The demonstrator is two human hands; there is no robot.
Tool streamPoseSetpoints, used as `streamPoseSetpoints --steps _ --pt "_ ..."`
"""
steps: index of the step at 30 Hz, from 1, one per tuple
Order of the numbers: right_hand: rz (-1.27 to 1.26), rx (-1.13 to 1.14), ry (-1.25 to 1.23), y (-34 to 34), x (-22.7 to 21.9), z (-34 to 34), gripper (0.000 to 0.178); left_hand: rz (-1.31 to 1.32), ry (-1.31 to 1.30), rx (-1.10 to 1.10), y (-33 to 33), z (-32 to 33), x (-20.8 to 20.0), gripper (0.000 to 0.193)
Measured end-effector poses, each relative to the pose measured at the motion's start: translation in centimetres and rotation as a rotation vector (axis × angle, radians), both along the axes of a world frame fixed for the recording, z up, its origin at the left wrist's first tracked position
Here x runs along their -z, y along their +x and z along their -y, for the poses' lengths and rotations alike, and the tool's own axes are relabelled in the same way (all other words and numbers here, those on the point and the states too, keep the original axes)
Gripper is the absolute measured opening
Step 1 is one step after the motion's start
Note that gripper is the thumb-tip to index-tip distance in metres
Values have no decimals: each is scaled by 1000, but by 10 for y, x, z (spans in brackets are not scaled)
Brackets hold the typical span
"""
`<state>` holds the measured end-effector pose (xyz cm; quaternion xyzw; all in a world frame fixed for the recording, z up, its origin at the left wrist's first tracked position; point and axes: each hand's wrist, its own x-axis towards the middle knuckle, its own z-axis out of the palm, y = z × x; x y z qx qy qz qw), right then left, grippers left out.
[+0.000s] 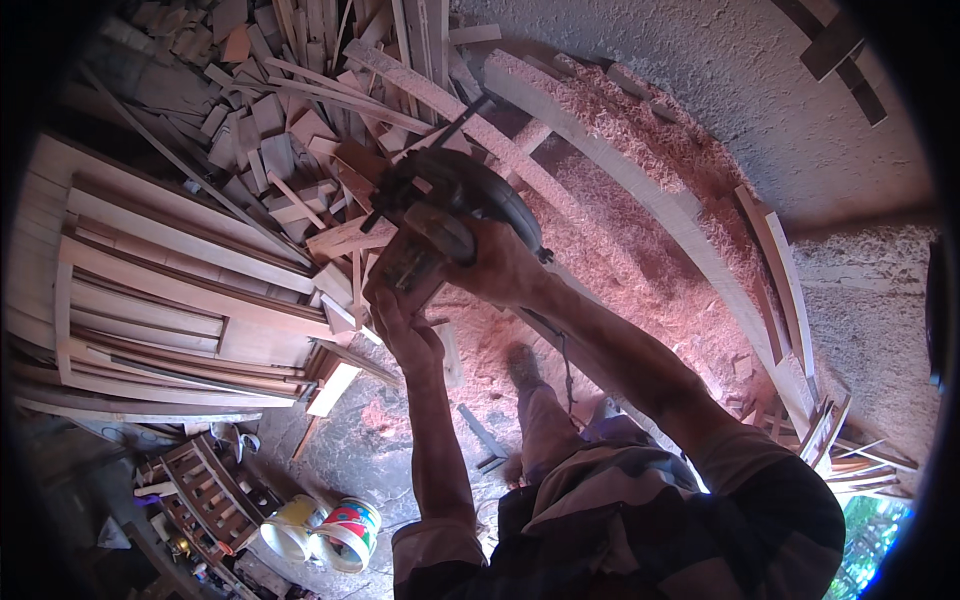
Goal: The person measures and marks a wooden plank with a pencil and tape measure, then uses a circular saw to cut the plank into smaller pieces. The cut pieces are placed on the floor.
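A dark handheld power saw [485,195] with a rounded guard, apparently a circular saw, is in front of me, above the strewn wood. My right hand [497,262] is wrapped round its handle [442,232]. At the saw's near left side, my left hand [403,325] grips the edge of a flat brownish piece [408,262]. I cannot tell whether that piece is the saw's base plate or a separate bit of wood. The blade is hidden. Behind the saw a long wooden plank [540,175] runs from far left to near right.
Reddish shavings [600,215] cover the floor around a longer beam [640,180] on the right. Wood offcuts [265,135] are heaped at the far left. Panelled wooden frames [190,290] lie on the left. Two buckets [345,535] stand at lower left. A cord [568,370] hangs beside my legs.
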<state>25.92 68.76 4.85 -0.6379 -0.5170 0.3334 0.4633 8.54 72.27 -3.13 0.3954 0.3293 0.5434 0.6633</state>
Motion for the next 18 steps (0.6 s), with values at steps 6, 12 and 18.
streamPoseSetpoints --steps 6,12,18 --pt "-28 22 151 29 -55 49 48 154 64 22 22 27 -32 59" --pt "-43 234 0 65 -74 205 47 -209 -153 -36 59 96 44 56" --pt "-99 438 -217 83 -55 399 39 -748 -93 -67 146 170 99 86"
